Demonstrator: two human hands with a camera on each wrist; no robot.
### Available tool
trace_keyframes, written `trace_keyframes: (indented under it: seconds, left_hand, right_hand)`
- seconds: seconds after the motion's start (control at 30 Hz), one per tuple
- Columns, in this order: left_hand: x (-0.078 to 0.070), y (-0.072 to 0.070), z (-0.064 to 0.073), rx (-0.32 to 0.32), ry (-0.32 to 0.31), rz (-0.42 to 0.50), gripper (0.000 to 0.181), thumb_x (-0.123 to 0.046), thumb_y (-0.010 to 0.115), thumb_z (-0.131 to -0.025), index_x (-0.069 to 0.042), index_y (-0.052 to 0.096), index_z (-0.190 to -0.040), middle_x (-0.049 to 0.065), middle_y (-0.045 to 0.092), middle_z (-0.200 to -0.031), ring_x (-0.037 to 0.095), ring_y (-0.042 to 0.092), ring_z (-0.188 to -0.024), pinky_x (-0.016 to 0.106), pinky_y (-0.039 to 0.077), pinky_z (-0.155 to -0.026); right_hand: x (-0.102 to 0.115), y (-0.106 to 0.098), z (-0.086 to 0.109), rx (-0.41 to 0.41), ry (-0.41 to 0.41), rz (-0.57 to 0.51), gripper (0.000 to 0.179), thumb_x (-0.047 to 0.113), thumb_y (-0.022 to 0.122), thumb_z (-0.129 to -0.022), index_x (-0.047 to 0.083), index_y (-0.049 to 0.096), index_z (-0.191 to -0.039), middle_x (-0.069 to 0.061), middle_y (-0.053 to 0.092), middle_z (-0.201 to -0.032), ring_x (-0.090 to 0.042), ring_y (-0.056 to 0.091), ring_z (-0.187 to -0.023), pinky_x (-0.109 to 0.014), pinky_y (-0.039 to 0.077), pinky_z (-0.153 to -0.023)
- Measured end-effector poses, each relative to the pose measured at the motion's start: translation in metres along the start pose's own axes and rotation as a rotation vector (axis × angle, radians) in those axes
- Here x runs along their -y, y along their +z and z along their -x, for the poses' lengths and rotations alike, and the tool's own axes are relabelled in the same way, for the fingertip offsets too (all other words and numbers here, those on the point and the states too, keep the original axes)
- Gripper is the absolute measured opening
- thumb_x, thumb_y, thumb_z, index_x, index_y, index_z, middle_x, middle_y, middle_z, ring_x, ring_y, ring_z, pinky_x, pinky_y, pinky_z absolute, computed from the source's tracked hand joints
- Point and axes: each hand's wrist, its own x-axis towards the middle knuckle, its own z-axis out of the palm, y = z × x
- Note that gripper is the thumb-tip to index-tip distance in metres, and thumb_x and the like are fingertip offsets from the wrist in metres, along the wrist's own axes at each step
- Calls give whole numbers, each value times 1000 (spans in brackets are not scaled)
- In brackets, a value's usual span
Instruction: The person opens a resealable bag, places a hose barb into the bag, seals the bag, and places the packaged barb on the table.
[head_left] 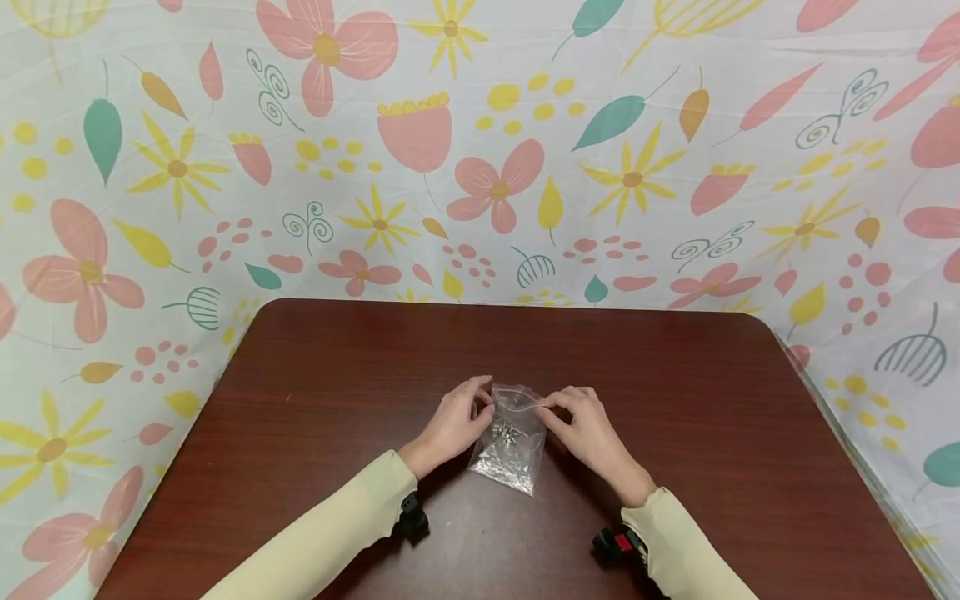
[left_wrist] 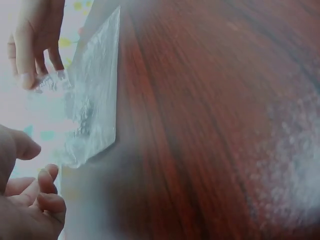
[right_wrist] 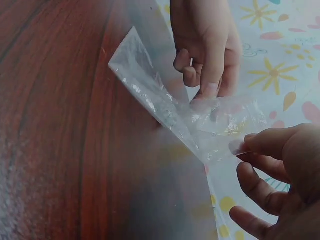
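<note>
A clear zip-top plastic bag [head_left: 517, 458] stands tilted over the table, its mouth toward the far side. Small silvery metal pieces [head_left: 507, 433] show through its middle; their exact kind is too small to make out. My right hand [head_left: 592, 437] pinches the bag's upper right corner between thumb and index finger [right_wrist: 265, 142]. At the upper left edge is my left hand [head_left: 453, 421], fingertips right at the plastic, with a gap between thumb and index finger in the left wrist view. The bag [left_wrist: 97, 90] hangs between both hands there.
The brown wood-grain table [head_left: 360, 350] has rounded far corners. Behind it and along its sides hangs a white cloth [head_left: 420, 208] printed with flowers and leaves. Black wrist cameras sit under both cream sleeves [head_left: 322, 525].
</note>
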Motion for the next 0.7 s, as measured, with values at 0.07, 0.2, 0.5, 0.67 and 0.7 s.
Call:
trace_keyframes:
  seconds: [0.07,0.2,0.5,0.67,0.7]
  left_hand:
    - [1,0,0,-30,3,-9,30,-4,66,-99,4,65,-129,7,70,-100,10,54,-74,25,47,-68]
    - [3,0,-1,-53,2,22,11,-6,67,-100,-3,72,-109,6,66,-98,13,57,-79,28,51,-73]
    - [2,-1,-3,-101,-47,168,4,-7,66,-101,-7,70,-101,4,70,-94,15,64,-84,30,54,-77]
    - [0,-2,-3,-111,-48,210,4,-7,65,-101,-7,69,-102,4,72,-94,13,66,-82,25,54,-76]
    - [0,-2,-3,-116,-45,212,4,-6,65,-101,-7,69,-102,5,72,-94,12,66,-82,26,54,-76]
  right_hand:
    - [1,-1,-1,-3,-3,-8,4,13,77,-95,13,81,-94,-1,72,-93,-37,59,-105,-55,45,-93]
    - [2,-3,-2,-13,-7,-23,5,14,77,-96,11,80,-94,-1,73,-94,-36,59,-105,-53,45,-92]
    - [5,-11,-3,-27,9,-54,4,11,76,-95,10,80,-96,-5,74,-98,-37,59,-107,-54,46,-95]
    - [3,-14,-4,-13,33,-54,6,12,74,-98,11,80,-99,-4,73,-101,-35,60,-108,-53,47,-92]
    - [3,-15,-4,-13,35,-56,7,13,73,-98,11,80,-99,-4,73,-101,-34,59,-108,-52,47,-91]
